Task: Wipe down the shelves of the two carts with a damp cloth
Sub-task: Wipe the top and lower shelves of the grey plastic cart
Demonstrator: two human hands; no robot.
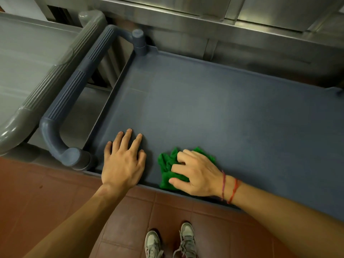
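Bunching the green cloth (pixel 166 162), right hand (pixel 198 174) fingers (pixel 179 168) curl (left hand (pixel 123 162) splayed flat).

blue shelf (pixel 214 112) open rightward, handle (pixel 74 94) blocking its left end

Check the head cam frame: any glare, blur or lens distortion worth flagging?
Head view: wide-angle distortion bows the blue cart shelf rim and the steel cabinets. Head view: glare streaks on those cabinets and the grey cart handle, with a dull sheen mid-shelf. Head view: left hand, right hand and green cloth are sharp, with soft shadows beside them.
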